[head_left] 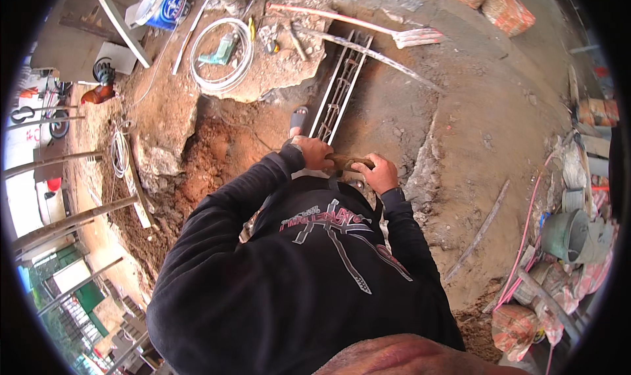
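Note:
In front of my waist, my left hand [317, 153] and my right hand [381, 174] are both closed on a short brown piece [348, 161] that looks like wood. It runs crosswise between them, the left hand at one end and the right at the other; their grips hide its ends. Just beyond my hands, a long narrow rebar cage [340, 89] with cross ties lies in a trench in the soil. A pale pole [384, 61] crosses over its far part. My sandalled foot [299, 118] is beside the cage, on its left.
On the concrete slab at far left lie a coiled white hose [197, 72], a green power drill [223, 49] and a white-and-blue bucket [162, 8]. A red-handled fork-like tool [414, 37] lies beyond the trench. Sacks [506, 10] and a grey-green bucket [565, 235] are at right. A rooster [100, 91] stands at left.

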Demonstrator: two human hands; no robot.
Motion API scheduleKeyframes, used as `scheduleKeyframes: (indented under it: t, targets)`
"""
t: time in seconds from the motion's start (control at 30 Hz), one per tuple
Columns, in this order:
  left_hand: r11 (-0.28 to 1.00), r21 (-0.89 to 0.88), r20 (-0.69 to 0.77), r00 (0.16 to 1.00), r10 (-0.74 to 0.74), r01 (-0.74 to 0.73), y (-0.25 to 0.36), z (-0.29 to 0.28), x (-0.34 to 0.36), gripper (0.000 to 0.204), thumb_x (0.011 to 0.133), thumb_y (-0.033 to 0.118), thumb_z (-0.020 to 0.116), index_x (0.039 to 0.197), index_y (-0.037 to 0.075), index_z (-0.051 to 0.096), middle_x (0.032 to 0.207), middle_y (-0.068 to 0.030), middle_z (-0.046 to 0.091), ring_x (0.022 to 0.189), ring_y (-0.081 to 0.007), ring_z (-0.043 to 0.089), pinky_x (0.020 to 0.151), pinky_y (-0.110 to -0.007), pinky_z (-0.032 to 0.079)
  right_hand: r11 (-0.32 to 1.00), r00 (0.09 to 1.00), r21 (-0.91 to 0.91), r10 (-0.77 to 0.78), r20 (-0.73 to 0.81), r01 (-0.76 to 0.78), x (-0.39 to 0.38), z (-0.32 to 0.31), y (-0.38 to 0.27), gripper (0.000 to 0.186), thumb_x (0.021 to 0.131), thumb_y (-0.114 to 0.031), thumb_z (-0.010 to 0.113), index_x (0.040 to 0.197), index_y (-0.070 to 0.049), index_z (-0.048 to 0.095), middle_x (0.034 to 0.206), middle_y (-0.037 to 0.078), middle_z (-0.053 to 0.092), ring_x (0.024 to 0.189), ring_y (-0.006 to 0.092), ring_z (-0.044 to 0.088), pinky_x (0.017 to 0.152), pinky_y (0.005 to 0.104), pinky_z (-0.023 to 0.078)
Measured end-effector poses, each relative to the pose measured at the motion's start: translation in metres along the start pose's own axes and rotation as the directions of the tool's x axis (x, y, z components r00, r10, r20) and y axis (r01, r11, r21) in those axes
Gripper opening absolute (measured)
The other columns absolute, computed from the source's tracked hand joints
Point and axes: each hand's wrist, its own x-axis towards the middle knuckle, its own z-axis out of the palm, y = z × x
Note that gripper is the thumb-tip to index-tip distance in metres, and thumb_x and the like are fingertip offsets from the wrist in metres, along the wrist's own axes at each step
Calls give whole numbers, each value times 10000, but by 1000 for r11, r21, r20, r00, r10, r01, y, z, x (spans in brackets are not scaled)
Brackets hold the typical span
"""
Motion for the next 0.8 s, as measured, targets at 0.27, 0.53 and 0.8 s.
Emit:
scheduleKeyframes:
  t: [0.27,0.53,0.8]
  targets:
    - [997,-78,2,1000,-12,12,-73,-34,-2,549,689,481,795,1065,91,702,922,-154,729,925,-341,712,793,-451,558,977,985,121,169,41,-173,69,34,-36,438,774,-413,822,922,-18,703,848,161,720,798,304,706,715,388,540]
    - [707,-579,-2,866,-500,407,-273,23,0,567,740,435,764,1098,5,666,912,-231,710,870,-366,700,793,-445,544,854,963,483,259,-72,-193,270,127,-52,359,917,-274,740,1120,1,631,1027,100,716,941,148,690,814,304,547]
    - [162,-953,77,719,-690,257,-397,60,6,534,819,352,746,1142,-61,642,1004,-251,715,945,-315,702,856,-412,529,995,988,-41,85,-129,-91,555,265,-54,450,878,-340,714,1190,-22,652,1087,194,714,1001,317,703,872,389,538]
